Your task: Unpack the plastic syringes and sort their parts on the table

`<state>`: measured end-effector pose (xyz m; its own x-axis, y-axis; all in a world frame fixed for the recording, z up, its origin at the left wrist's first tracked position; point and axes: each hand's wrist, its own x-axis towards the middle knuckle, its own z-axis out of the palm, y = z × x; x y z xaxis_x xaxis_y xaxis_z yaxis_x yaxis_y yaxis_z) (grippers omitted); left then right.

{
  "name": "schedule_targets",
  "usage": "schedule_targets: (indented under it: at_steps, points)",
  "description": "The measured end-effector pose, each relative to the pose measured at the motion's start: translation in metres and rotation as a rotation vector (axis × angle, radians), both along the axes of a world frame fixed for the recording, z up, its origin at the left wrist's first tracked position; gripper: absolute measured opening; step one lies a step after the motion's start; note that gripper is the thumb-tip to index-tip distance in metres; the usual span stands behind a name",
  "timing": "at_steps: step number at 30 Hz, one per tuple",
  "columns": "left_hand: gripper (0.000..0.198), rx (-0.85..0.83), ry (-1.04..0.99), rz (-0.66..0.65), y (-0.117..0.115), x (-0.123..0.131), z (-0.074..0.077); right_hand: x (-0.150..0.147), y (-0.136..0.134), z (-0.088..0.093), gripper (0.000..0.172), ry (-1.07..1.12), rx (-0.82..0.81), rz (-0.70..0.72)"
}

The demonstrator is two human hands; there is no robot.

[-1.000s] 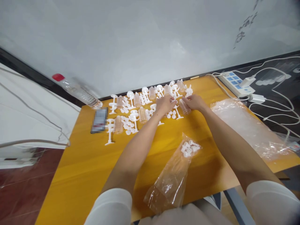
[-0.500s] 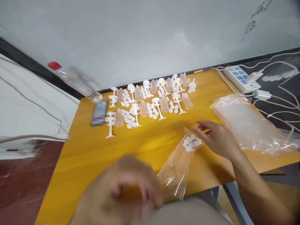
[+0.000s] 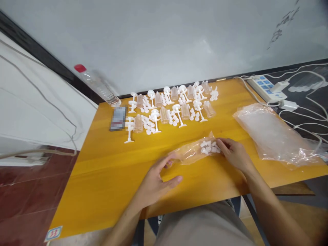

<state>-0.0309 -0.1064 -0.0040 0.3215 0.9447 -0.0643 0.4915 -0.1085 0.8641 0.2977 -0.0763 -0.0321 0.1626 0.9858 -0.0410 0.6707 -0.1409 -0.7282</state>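
Note:
A clear plastic bag [image 3: 191, 153] lies across the wooden table, with several small white plastic caps [image 3: 210, 147] gathered at its right end. My left hand [image 3: 160, 179] is at the bag's left end, thumb spread well away from the fingers, its fingertips against the film. At the other end, my right hand [image 3: 234, 152] has thumb and forefinger closed on the bag's edge beside the caps. Beyond the hands are two rows of white plungers [image 3: 179, 116], clear ribbed syringe-like barrels [image 3: 185, 111] and small clusters of white caps [image 3: 148, 124].
A large clear bag [image 3: 271, 133] lies on the right of the table [image 3: 107, 181]. Behind it are a power strip [image 3: 266, 87] and white cables. At the back left, a red-capped bottle [image 3: 99, 85] leans against the whiteboard [image 3: 153, 41], near a blurred-out phone-like object [image 3: 118, 118].
The small bag has swung from pointing toward me to lying sideways. My left hand has moved forward from close to the camera to its left end; my right hand's fingers have closed on its edge.

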Motion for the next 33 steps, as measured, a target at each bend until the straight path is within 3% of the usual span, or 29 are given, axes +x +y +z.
schedule_targets:
  at_steps: [2,4,8,10,12,14,16,21,25,33]
  points:
    - [0.067,-0.145,-0.067,0.038,0.006,0.001,-0.003,0.002,0.0,-0.002,0.041,0.032,-0.029,-0.027]
    - [0.053,-0.282,-0.097,0.046,0.013,0.002,-0.007,0.002,0.001,-0.003,0.041,0.068,-0.044,-0.038]
    - [0.028,-0.259,-0.158,0.021,0.024,-0.006,-0.008,-0.001,0.004,-0.002,0.046,0.182,-0.027,-0.053]
    - [0.023,-0.276,-0.262,0.002,0.028,-0.013,-0.007,-0.004,0.005,-0.001,0.047,0.291,-0.047,-0.031]
    - [0.022,-0.417,-0.415,-0.018,0.032,-0.02,-0.009,-0.007,0.006,-0.001,0.048,0.409,-0.06,-0.035]
    - [0.026,-0.568,-0.584,-0.008,0.038,-0.023,-0.013,-0.009,0.007,0.001,0.049,0.494,-0.037,-0.098]
    - [0.029,-0.603,-0.663,0.036,0.044,-0.022,-0.019,-0.01,0.008,0.006,0.05,0.513,0.013,-0.156]
    - [0.035,-0.337,-0.309,0.001,0.055,-0.013,-0.027,-0.01,0.003,0.032,0.034,0.366,0.21,-0.098]
    - [0.041,-0.168,-0.207,0.054,0.056,-0.007,-0.032,-0.014,-0.002,0.053,0.027,0.227,0.33,-0.01]
    - [0.028,0.207,-0.107,0.027,0.047,-0.004,-0.047,-0.014,0.007,0.048,0.029,0.237,0.286,-0.073]
